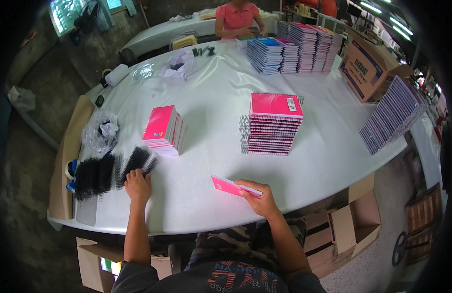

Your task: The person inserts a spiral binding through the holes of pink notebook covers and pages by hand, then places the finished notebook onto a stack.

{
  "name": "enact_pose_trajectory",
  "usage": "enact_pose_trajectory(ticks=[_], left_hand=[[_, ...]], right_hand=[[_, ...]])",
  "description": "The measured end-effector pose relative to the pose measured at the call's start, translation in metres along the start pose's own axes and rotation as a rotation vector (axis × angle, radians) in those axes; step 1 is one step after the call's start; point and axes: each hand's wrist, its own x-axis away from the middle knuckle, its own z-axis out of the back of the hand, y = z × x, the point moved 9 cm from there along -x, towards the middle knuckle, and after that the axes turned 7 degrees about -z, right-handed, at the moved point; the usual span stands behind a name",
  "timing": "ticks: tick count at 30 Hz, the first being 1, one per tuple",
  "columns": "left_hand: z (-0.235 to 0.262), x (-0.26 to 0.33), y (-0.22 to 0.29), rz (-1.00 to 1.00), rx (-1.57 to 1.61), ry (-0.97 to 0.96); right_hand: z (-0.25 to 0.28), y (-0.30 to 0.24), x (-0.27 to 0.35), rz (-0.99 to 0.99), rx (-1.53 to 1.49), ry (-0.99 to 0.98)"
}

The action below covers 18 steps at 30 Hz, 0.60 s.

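My left hand [138, 184] rests at the near end of a small heap of black spiral binding coils [138, 160], with its fingers bent and closed on a coil. Which coil it grips is partly hidden by the fingers. Above the near part of the table, my right hand [259, 198] pinches a thin pink notebook [228, 186] by its right end, tilted with its edge toward me. Beyond and between my hands stands a stack of pink notebooks [162, 124] with no coils showing. Farther right rises a taller stack of coil-bound pink notebooks [274, 105].
More black coils [95, 176] lie at the left beside a clear plastic bag [101, 131] and a tape roll [70, 169]. Tall notebook stacks [304, 46], a cardboard box [367, 68] and leaning bound notebooks [394, 115] stand at the right. Across the table is another person [238, 22].
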Motion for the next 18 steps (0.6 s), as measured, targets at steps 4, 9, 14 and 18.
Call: enact_pose_trajectory(ticks=[4,9,14,18], left_hand=[[-0.008,0.002,-0.010,0.221,0.206,-0.107],[0.028,0.001,-0.033,0.496,0.333,0.072],[0.027,-0.009,-0.040,0.480,0.318,-0.083],[0.040,-0.019,-0.040,0.383,0.467,0.208]], right_hand=[[0.002,0.001,0.001,-0.016,0.006,0.007],[0.001,0.004,0.001,-0.031,0.019,0.003],[-0.001,0.002,0.001,-0.044,0.032,0.040],[-0.005,0.008,-0.001,-0.089,0.026,-0.002]])
